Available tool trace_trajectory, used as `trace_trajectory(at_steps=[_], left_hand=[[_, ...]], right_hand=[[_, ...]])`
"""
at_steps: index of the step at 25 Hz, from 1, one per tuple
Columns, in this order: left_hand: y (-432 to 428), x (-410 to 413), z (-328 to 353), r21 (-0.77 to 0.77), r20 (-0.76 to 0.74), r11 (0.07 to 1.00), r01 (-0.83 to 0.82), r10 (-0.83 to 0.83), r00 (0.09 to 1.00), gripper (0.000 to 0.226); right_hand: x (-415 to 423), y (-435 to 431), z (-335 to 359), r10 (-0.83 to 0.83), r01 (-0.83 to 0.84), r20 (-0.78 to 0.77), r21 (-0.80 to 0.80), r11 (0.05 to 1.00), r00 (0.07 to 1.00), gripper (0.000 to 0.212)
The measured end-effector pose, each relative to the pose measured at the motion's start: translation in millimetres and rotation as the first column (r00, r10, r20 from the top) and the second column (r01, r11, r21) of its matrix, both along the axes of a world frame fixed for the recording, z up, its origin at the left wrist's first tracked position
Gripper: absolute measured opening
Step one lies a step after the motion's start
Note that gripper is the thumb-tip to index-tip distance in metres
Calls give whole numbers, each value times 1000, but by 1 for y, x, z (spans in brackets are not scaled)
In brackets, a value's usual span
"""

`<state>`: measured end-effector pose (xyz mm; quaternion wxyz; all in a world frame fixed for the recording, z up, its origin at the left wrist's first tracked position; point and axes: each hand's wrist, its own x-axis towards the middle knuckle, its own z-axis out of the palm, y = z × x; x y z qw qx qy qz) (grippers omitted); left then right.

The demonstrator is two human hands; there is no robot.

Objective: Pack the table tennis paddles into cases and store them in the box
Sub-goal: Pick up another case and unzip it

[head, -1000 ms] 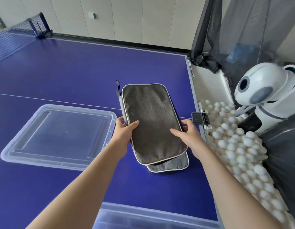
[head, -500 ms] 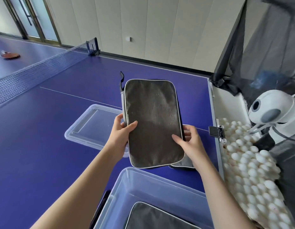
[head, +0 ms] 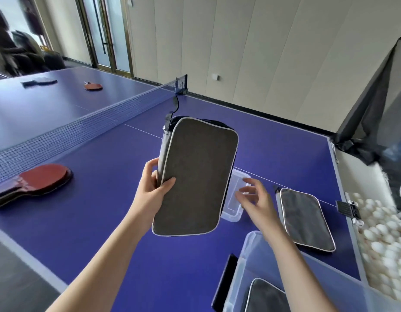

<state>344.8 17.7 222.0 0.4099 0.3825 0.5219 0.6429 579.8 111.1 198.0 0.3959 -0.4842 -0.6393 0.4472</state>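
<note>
Grey cloth fills my view: the case (head: 195,176) hangs above the middle of the blue table (head: 105,210), my left hand (head: 153,188) pinching its long zipper edge, thumb on the face. My right hand (head: 254,199) floats beside it with fingers spread, holding nothing. The paddles (head: 35,180) lie stacked near the table's left edge by the net (head: 82,127); the clear box (head: 285,282) sits at the near right corner. I judge the case needs unzipping first, so my right hand should find the zipper pull while my left steadies the spine.
</note>
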Motion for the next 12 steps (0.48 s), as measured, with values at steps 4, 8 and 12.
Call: trace_trajectory(at_steps=[4, 8, 12], left_hand=[[-59, -95, -13, -23, -253, 997, -69, 61, 966, 39], [-104, -164, -36, -96, -540, 976, -195, 113, 834, 47], [-135, -210, -52, -60, -787, 966, -251, 109, 607, 41]], right_hand=[[-110, -51, 22, -24, 19, 20, 215, 976, 1000, 21], [-204, -99, 36, -27, -13, 83, 442, 897, 996, 15], [-263, -132, 36, -49, -33, 118, 607, 794, 992, 14]])
